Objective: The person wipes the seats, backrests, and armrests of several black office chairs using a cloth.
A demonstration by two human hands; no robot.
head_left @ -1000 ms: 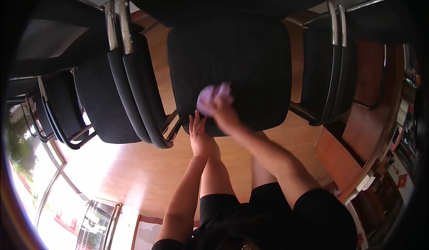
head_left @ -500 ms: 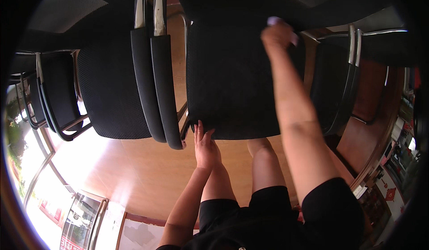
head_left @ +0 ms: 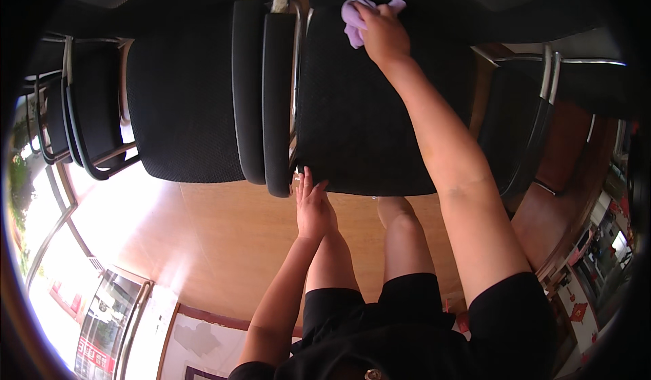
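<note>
A black chair seat (head_left: 366,122) lies in front of my knees. At its far side my right hand (head_left: 386,37) presses a bunched lilac cloth (head_left: 352,22) against the seat, fingers wrapped round it. The cloth sticks out on both sides of the hand. My left hand (head_left: 312,207) rests at the seat's near left corner, fingers stretched and slightly apart, holding nothing. Just left of that hand end two padded black armrests (head_left: 279,108) on metal frames, standing side by side.
Another black chair seat (head_left: 183,108) stands to the left, with more chairs (head_left: 95,108) beyond. On the right is a further chair (head_left: 508,122) with metal armrest tubes. The wood-coloured floor (head_left: 230,244) shows below, and a glass door (head_left: 112,319) stands at lower left.
My right hand has swept the cloth leftward and a little farther away across the seat. The view has shifted slightly; my left hand stays at the near left corner.
</note>
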